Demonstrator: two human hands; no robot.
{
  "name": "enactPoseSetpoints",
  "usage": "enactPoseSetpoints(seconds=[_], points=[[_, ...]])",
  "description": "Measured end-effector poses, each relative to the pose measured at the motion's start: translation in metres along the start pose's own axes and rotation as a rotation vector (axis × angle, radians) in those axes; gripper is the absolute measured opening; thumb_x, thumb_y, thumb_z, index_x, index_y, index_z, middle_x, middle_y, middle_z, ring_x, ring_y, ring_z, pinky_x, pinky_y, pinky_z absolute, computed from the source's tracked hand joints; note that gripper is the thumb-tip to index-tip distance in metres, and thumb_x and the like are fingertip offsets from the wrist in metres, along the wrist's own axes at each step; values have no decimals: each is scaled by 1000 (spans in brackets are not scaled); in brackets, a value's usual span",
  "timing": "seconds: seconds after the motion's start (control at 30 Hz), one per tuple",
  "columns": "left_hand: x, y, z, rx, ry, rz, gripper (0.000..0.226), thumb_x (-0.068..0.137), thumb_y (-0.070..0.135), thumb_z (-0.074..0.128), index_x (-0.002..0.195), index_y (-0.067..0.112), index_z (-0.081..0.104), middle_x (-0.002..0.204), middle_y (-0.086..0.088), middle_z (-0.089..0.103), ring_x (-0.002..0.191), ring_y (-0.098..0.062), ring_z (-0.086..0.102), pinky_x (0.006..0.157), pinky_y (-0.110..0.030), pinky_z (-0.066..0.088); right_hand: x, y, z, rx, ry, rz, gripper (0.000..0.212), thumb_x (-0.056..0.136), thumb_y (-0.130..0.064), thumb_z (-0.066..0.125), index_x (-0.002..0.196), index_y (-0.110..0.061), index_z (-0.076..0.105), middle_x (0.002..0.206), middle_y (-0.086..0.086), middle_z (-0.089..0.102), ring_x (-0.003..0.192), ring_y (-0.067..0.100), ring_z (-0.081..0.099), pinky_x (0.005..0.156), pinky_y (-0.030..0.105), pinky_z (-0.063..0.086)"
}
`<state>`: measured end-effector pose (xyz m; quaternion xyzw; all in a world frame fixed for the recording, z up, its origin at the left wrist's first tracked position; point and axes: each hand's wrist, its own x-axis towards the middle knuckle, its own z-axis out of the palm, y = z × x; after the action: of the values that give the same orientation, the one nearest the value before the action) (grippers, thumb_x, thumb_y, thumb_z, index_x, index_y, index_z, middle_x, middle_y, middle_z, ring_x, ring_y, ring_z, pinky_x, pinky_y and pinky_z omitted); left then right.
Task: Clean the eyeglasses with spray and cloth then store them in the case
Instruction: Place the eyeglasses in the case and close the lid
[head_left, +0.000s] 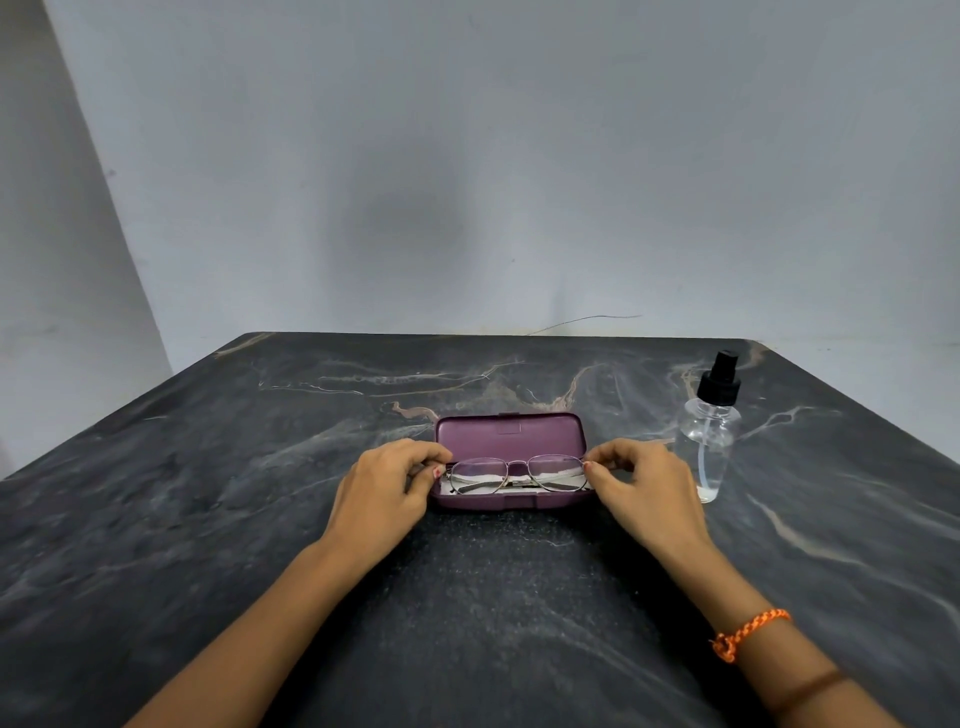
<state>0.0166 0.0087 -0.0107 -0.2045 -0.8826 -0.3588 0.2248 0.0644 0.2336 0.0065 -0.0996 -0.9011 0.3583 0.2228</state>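
- Your right forearm, nearest the lens at the bench's near right, carries an orange braided wristband (748, 633); both forearms run forward from the near edge and converge on the middle of the dark marbled bench (208, 519).
- Left hand (384, 488): fingers curled, thumb and forefinger pinching the left end of the eyeglasses (517, 474) where the temple hinges.
- Right hand (641, 486): the mirror of it, fingertips pinching the right end of the frame. Holding the two ends keeps your fingers off the lenses and keeps the frame level.
- Eyeglasses: thin metal frame, temples folded, held lengthwise over the tray of the purple case (511, 460); whether they rest on the lining or hang just above it cannot be told.
- Case: at the bench's centre, lid thrown back toward the far edge so the tray faces you. A white cloth (488, 486) lies in the tray under the glasses.
- Spray bottle (710, 436): clear with a black pump, upright toward the right edge, just beside your right hand and within easy reach.
- Judgement: this pose suits either lifting the glasses out or laying them in; the frame alone does not settle which stage of the task this is.
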Motion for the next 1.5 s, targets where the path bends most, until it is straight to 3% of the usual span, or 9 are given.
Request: enactPoseSetpoints(seconds=[0.4, 0.47, 0.63, 0.77, 0.93, 1.1, 1.23, 1.37, 1.5], points=[[-1, -1, 0, -27, 5, -13, 20, 80, 3, 65, 92, 18, 71, 88, 4, 70, 78, -7, 61, 72, -29, 52, 5, 4, 6, 99, 53, -56, 18, 84, -24, 59, 96, -14, 68, 87, -3, 68, 71, 7, 56, 58, 16, 41], [-1, -1, 0, -28, 5, -22, 20, 80, 3, 65, 93, 18, 71, 87, 5, 70, 77, -6, 61, 72, -28, 52, 6, 4, 8, 144, 12, -84, 30, 82, -28, 63, 108, -13, 63, 99, 0, 67, 86, 8, 58, 68, 11, 43], [-1, -1, 0, -21, 4, -23, 20, 80, 5, 65, 93, 19, 71, 86, 7, 69, 77, -6, 61, 71, -27, 52, 6, 5, 9, 240, -184, -104, 68, 72, -39, 72, 130, -25, 41, 127, -8, 47, 120, 13, 46, 102, 36, 40], [-1, 0, 1, -26, 12, -21, 19, 80, 4, 65, 92, 18, 71, 87, 5, 70, 77, -7, 62, 71, -29, 52, 7, 8, 11, 365, -292, -162, 49, 67, -26, 79, 96, -45, 44, 102, -30, 50, 91, -25, 50, 75, -3, 39], [0, 0, 0, -21, 6, -9, 20, 80, 4, 65, 93, 18, 71, 88, 5, 70, 78, -7, 62, 72, -27, 52, 10, 15, 14, 400, -329, -137, 81, 65, -31, 80, 127, -42, 30, 112, -29, 39, 100, -15, 47, 86, 3, 34], [-1, 1, 1, -26, 5, -2, 20, 80, 4, 65, 94, 17, 71, 88, 6, 70, 77, -4, 60, 71, -18, 48, 17, 18, 17, 492, -399, -154, 71, 67, -17, 79, 104, -51, 29, 101, -37, 39, 81, -38, 42, 65, -10, 33], [-1, 1, 0, -40, 9, -1, 21, 80, 3, 65, 94, 17, 70, 87, 5, 70, 78, -5, 62, 73, -25, 52, 19, 17, 17, 528, -431, -120, 87, 64, -9, 80, 125, -39, 25, 108, -29, 42, 90, -26, 50, 73, -5, 38], [1, 1, 0, -73, 41, -17, 22, 76, 0, 68, 93, 14, 70, 80, 5, 68, 72, -5, 61, 71, -21, 51, 18, 16, 15, 513, -419, -99, 114, 57, -6, 84, 144, -23, 12, 138, -2, 32, 122, 12, 44, 107, 31, 36], [1, 1, 0, -68, 53, -99, 17, 75, 5, 70, 90, 15, 71, 71, 13, 63, 63, -1, 56, 66, -18, 46, 17, 16, 15, 465, -421, -107, 123, 50, -12, 88, 144, -27, 10, 137, -1, 28, 127, 19, 40, 110, 41, 34]])
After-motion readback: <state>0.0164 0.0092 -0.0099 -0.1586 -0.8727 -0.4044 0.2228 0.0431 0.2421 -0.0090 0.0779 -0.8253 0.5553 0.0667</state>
